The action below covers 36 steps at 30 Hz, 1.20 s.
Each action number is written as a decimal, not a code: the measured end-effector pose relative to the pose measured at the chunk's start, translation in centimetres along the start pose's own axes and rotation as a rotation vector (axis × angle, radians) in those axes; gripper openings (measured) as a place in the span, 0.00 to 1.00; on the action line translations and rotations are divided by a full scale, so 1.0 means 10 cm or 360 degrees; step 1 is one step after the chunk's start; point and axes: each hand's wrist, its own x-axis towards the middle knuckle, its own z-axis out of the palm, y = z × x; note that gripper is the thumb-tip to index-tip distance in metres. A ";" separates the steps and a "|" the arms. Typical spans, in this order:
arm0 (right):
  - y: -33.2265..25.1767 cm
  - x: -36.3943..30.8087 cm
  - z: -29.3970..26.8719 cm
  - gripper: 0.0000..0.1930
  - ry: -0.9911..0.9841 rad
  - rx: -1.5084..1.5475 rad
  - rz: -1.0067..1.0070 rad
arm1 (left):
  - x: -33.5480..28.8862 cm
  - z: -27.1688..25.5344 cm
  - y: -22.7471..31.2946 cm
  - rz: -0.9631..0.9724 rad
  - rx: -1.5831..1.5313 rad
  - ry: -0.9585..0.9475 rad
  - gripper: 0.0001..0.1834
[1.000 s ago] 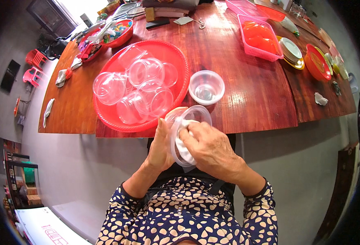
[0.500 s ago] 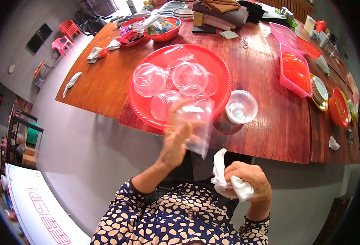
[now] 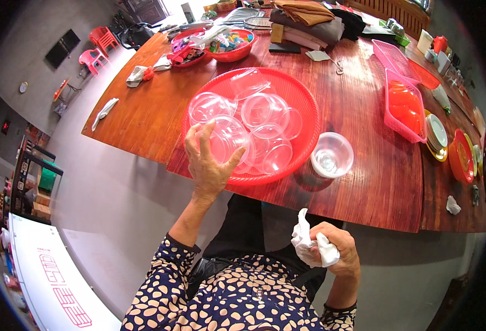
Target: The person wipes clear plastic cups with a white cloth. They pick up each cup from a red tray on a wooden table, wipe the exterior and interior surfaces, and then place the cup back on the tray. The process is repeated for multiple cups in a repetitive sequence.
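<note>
My left hand [image 3: 205, 170] is over the near left part of a round red plastic tray [image 3: 310, 113]. Its thumb and fingers span the rim of a clear plastic tub [image 3: 227, 144] among several other clear tubs and lids [image 3: 264, 110]. Below the table's front edge, my right hand [image 3: 338, 248] is closed round a crumpled white cloth [image 3: 307, 241], one end of which sticks up. Right of the tray, a single clear tub [image 3: 332, 155] stands upright on the wooden table [image 3: 375, 193].
Two red bowls of small coloured items [image 3: 232, 54] stand beyond the tray, near folded cloths [image 3: 303, 25]. To the right are a pink basket [image 3: 405, 107], stacked plates [image 3: 436, 132] and a red bowl [image 3: 461, 157]. Crumpled white pieces [image 3: 105, 113] lie at the left edge.
My left hand has moved forward and left from the tray's near edge, taking a clear plastic piece onto the tray. My right hand still holds the white cloth. The view has shifted slightly.
</note>
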 end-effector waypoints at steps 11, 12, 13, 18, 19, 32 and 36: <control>0.12 0.02 -0.02 0.11 0.0031 0.0010 0.0069 | -0.09 -0.02 -0.04 0.0085 -0.0010 -0.0086 0.53; 0.12 0.02 -0.02 0.11 0.0045 0.0020 0.0080 | -0.09 -0.03 -0.03 0.0103 0.0008 -0.0083 0.54; 0.13 0.02 -0.03 0.11 0.0058 0.0032 0.0093 | -0.08 -0.05 -0.03 0.0120 0.0029 -0.0082 0.54; 0.15 -0.01 -0.07 0.11 0.0088 0.0049 0.0121 | -0.13 -0.07 -0.06 0.0174 0.0298 -0.0264 0.54; 0.18 -0.01 -0.07 0.11 0.0082 0.0062 0.0119 | -0.12 -0.10 -0.06 0.0226 0.0294 -0.0193 0.53; 0.26 -0.26 -0.28 0.11 0.0289 0.0234 0.0169 | -0.48 0.92 1.33 0.0902 -0.0323 -0.0782 0.23; 0.27 -0.40 -0.36 0.11 0.0377 0.0259 0.0210 | -0.48 1.42 1.27 0.0983 0.0079 -0.0801 0.17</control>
